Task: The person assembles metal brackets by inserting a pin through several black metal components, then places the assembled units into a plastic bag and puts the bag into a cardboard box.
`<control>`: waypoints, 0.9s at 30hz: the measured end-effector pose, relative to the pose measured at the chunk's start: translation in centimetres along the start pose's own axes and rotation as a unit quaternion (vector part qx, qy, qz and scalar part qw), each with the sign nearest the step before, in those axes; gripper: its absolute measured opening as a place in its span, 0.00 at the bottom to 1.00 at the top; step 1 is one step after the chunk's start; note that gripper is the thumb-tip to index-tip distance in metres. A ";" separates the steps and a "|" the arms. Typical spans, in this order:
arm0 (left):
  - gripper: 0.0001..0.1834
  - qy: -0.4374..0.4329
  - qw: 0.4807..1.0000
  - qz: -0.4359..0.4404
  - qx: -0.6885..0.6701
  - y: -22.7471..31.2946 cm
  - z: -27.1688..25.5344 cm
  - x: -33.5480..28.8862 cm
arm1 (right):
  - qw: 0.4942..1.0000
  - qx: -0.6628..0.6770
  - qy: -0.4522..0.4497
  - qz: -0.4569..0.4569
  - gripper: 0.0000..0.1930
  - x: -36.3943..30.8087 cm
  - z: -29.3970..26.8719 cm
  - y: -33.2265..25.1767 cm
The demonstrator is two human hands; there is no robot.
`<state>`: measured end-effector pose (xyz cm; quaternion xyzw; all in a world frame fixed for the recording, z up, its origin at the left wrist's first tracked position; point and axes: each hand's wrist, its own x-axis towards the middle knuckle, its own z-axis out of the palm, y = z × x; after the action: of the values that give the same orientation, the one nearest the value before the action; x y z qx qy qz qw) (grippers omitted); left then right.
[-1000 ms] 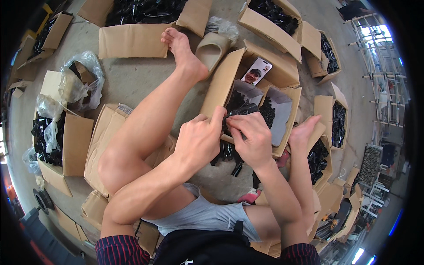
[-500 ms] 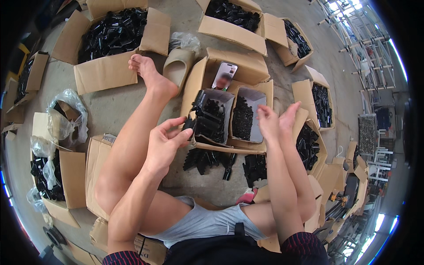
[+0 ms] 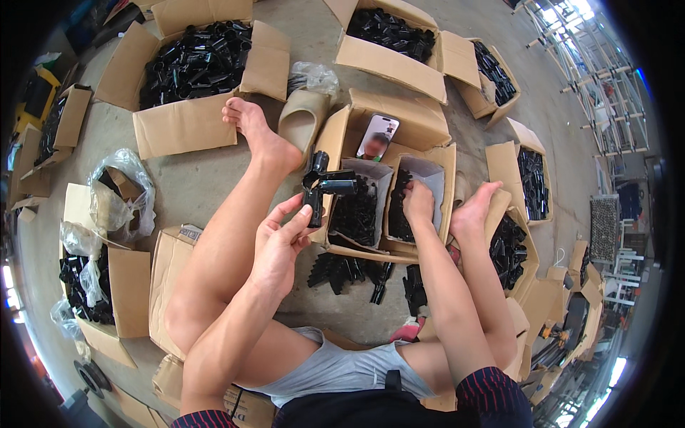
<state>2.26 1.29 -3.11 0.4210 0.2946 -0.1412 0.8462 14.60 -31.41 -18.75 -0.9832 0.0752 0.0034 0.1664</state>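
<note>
My left hand [image 3: 280,241] holds a black plastic pipe fitting [image 3: 322,187] by its lower end, lifted above the open cardboard box [image 3: 421,125] between my legs. My right hand [image 3: 417,202] reaches down into the right grey-lined compartment [image 3: 428,173] of that box, fingers among small black parts. The left compartment [image 3: 357,210] is full of black fittings. A phone [image 3: 377,137] leans against the box's back wall. More black parts [image 3: 349,271] lie on the floor in front of the box.
Open cardboard boxes of black fittings ring me: a large box [image 3: 193,64] at far left, another carton [image 3: 399,39] at far middle, others on the right [image 3: 531,182]. A beige sandal [image 3: 303,121] lies by my left foot. Plastic bags [image 3: 118,189] sit at left.
My left hand has taken up a black fitting and raised it. My right hand moved from above the box down into the right compartment. The view shifted slightly.
</note>
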 end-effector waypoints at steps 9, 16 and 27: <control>0.21 -0.049 0.997 0.007 -0.059 -0.8 0.1 -0.7 | 0.908 0.413 0.048 0.054 0.08 -3.3 -3.3 -4.4; 0.24 -0.077 0.994 0.021 -0.078 -1.4 0.3 -0.9 | 0.761 0.643 -0.080 0.032 0.12 -13.5 -9.2 -17.8; 0.25 -0.065 0.996 0.056 -0.038 -1.9 0.5 -1.6 | 0.695 0.705 -0.062 0.129 0.09 -14.8 -8.3 -21.0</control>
<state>0.29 -0.24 -3.10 0.3942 0.2207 -0.1095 0.8854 2.99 -12.38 -3.58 -0.5559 0.1710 0.0318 0.8128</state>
